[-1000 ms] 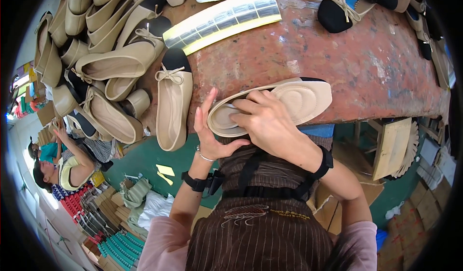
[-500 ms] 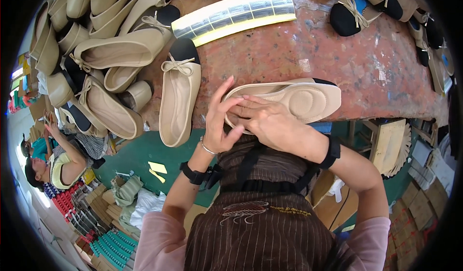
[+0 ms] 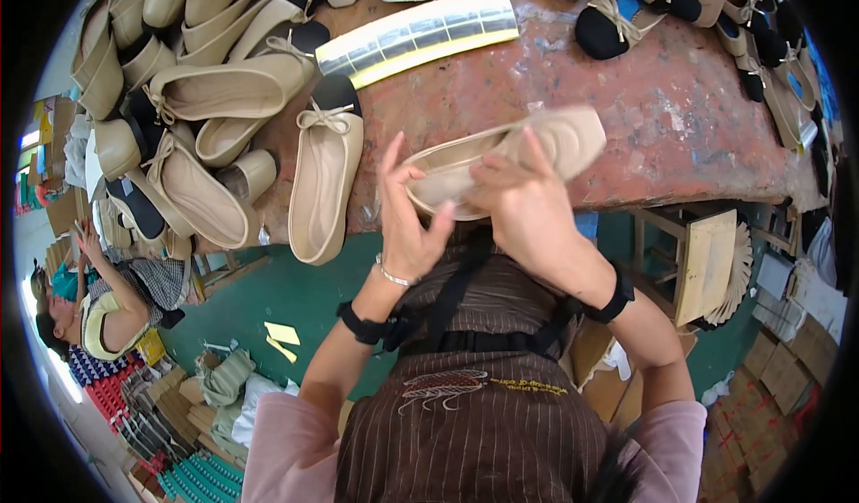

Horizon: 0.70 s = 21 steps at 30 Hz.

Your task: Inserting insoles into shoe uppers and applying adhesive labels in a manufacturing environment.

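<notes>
Worn reddish workbench [image 3: 680, 118], near edge. Beige flat shoe [image 3: 537, 145] held above edge, long axis left-right, squared toe pointing right, slightly raised. Left hand [image 3: 407, 225] fingers curled on heel end; right hand [image 3: 528, 208] gripping middle. Bow-trimmed beige shoe [image 3: 327, 176] just left; shoe pile [image 3: 188, 127] beyond; silver-yellow strip [image 3: 420, 33] behind.

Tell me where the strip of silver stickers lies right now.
In the head view, the strip of silver stickers lies slanted on the reddish workbench, beyond the hands, just right of the pile of beige shoes on the person's left.
</notes>
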Tool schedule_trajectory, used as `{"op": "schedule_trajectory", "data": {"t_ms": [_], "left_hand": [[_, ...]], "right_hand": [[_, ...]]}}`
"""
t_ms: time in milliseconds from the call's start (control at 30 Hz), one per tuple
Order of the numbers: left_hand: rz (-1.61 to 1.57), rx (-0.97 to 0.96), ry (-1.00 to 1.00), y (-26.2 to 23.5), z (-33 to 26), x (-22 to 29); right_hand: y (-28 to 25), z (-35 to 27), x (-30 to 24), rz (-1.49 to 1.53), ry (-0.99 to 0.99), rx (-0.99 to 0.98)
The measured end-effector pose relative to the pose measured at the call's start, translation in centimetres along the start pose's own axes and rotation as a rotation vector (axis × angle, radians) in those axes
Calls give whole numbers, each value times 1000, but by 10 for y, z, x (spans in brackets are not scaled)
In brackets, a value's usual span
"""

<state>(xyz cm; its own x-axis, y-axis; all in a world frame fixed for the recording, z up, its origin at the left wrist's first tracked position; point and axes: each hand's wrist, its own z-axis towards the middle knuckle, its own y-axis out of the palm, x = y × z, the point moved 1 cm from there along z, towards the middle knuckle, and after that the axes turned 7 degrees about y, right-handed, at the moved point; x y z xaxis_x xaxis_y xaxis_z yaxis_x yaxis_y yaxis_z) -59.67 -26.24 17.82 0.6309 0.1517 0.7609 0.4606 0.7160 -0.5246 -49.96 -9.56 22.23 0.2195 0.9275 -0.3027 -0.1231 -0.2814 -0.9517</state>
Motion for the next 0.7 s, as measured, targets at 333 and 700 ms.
{"op": "schedule_trajectory", "data": {"t_ms": [333,700], "left_hand": [[407,-646,175,36,21,83],[464,-734,85,43,28,77]], "right_hand": [[-60,34,28,376,297,8],[-15,65,30,48,445,-348]]}}
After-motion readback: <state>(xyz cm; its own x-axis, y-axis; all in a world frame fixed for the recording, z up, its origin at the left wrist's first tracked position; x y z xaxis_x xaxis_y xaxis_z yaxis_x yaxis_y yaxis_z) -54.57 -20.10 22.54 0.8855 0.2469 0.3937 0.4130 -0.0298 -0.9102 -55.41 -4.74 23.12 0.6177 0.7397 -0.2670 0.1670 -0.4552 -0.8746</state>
